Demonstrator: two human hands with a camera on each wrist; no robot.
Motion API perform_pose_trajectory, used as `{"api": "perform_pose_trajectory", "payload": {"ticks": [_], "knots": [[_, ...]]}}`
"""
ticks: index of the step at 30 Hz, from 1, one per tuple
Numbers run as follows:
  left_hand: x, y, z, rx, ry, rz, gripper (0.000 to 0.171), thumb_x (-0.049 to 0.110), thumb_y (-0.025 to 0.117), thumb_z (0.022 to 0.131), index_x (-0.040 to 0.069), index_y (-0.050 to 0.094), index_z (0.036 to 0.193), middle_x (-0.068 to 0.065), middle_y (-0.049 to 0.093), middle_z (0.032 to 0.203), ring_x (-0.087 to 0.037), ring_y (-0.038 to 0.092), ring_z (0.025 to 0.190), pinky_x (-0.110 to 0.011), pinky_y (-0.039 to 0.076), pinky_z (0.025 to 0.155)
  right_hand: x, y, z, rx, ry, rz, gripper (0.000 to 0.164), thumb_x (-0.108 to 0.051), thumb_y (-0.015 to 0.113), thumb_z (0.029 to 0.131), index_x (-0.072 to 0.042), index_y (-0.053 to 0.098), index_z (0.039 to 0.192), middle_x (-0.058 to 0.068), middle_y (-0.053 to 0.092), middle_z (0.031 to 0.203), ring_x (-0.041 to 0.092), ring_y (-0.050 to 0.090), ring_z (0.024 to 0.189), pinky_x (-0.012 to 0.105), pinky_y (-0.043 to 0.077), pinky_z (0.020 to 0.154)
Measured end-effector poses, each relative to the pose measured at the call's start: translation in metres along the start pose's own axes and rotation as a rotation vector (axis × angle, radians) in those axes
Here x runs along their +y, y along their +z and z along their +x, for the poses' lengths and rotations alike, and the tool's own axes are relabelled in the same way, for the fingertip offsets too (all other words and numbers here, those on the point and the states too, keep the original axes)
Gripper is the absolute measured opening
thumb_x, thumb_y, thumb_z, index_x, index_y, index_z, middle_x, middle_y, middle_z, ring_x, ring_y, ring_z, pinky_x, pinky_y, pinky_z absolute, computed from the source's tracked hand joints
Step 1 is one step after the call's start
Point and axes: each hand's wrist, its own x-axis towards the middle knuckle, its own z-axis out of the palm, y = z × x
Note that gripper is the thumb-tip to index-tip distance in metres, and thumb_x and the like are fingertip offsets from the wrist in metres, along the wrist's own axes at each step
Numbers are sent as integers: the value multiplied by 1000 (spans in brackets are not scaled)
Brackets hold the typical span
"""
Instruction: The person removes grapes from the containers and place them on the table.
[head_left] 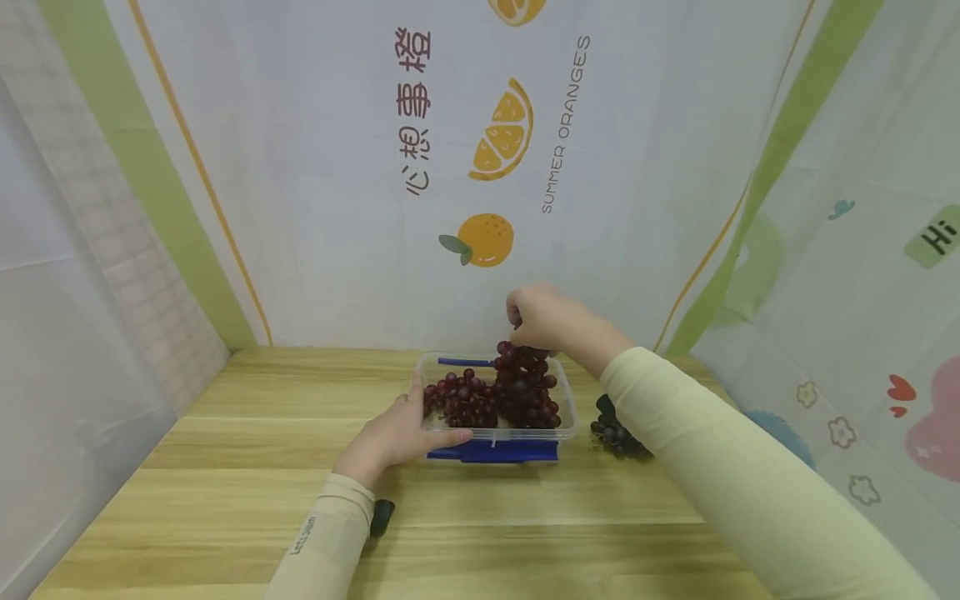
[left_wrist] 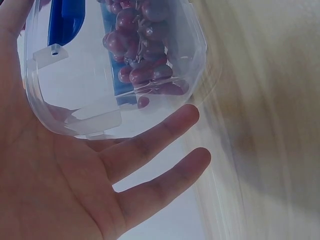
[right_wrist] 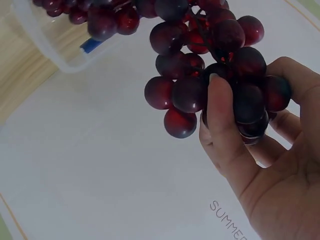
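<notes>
A clear plastic container (head_left: 566,417) with blue clip latches (head_left: 491,451) stands on the table. One bunch of red grapes (head_left: 468,404) lies in its left part. My right hand (head_left: 551,318) grips the upper end of another bunch of red grapes (right_wrist: 190,95), thumb and fingers round the berries. This bunch hangs upright over the container's right part, its lower end inside. At the container's left end, my left hand (head_left: 401,429) rests against the wall, thumb along the front rim. In the left wrist view, two straight, spread fingers (left_wrist: 165,187) show beside the wall.
A bunch of dark grapes (head_left: 617,435) lies right of the container, partly behind my right forearm. A small dark piece (head_left: 382,517) shows beside my left forearm, mostly hidden. A white printed cloth (head_left: 337,208) hangs behind the wooden table (head_left: 247,467), with more cloth at both sides.
</notes>
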Motion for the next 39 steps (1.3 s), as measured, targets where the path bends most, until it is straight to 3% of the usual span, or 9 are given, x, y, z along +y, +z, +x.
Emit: {"api": "perform_pose_trajectory", "payload": {"ticks": [16,29,39], "knots": [[-2,0,-2,-9,-7,-13,144,89,67,80,15,-19,169,-34,20,173,-54,34,156,-71,38,120,37,-23,-10,-28,60,-14,8,-5,66,94,-3,58,95,7,56,78,14,48,46,26,44,45],[-1,0,-3,-6,-11,-8,143,88,67,81,12,-17,169,-35,21,172,-54,34,156,-71,38,120,88,-36,-25,-34,152,-40,10,-7,66,94,1,62,95,10,64,74,16,57,45,25,49,43],[0,1,-3,-2,-4,-15,142,86,68,82,13,-17,169,-34,22,172,-54,33,156,-70,37,121,135,-33,-39,-34,219,-34,9,-6,65,93,1,66,87,11,66,77,23,65,53,33,58,48]]}}
